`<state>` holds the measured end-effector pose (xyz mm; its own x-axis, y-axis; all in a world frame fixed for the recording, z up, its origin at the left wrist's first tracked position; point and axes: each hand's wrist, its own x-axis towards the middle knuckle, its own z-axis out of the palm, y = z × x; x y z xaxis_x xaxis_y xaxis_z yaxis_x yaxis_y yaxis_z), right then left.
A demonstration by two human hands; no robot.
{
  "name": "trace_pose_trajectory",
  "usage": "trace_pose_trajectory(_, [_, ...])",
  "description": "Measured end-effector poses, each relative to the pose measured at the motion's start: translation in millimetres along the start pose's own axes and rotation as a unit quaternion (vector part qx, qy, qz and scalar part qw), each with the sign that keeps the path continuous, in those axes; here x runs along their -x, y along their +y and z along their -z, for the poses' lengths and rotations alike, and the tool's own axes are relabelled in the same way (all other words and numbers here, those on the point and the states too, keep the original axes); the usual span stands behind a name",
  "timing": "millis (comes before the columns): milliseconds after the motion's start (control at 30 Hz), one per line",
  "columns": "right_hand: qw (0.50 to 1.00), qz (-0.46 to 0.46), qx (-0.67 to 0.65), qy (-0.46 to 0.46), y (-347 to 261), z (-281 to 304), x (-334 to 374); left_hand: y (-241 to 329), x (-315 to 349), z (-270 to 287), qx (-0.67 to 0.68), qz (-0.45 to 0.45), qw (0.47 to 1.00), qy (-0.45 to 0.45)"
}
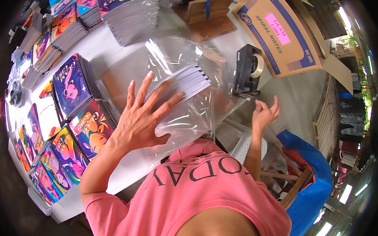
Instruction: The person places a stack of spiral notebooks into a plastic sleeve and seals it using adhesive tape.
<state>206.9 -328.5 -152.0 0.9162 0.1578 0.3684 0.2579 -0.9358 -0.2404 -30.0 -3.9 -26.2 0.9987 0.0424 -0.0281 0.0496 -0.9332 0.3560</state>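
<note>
My left hand lies flat with its fingers spread on a clear plastic bag. Under the glossy film, by my fingertips, shows a stack of notebooks with white page edges. Off to the right, my right hand is raised in the air with its fingers apart, and I see nothing in it. Just beyond it stands a black tape dispenser with a roll of tape. The dispenser is at the bag's right side, apart from my right hand.
Colourful spiral notebooks stand in several stacks along the left of the white table. A taller stack is at the back. Behind the dispenser are a wooden stand and a cardboard box. A blue cover hangs lower right.
</note>
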Motion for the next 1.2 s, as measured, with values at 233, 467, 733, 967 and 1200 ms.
trace_pose_trajectory(233, [0.755, 0.143, -0.472, -0.432, -135, 90, -63, 0, 2, -3, -0.020, -0.019, 1.000, 0.012])
trace_pose_trajectory(467, [0.621, 0.388, -0.279, -0.622, -282, 111, -68, 0, 1, -1, -0.019, -0.012, 1.000, 0.000])
trace_pose_trajectory(733, [0.784, 0.444, -0.111, -0.418, -235, 96, -106, -2, 4, -21, -0.018, -0.004, 0.994, 0.110])
trace_pose_trajectory(967, [0.579, 0.313, -0.566, -0.496, -191, 12, -40, 6, -4, -72, 0.283, 0.092, 0.832, 0.468])
trace_pose_trajectory(1200, [0.590, 0.385, -0.521, -0.481, -188, 13, -54, 35, -3, -61, 0.063, 0.162, 0.899, 0.403])
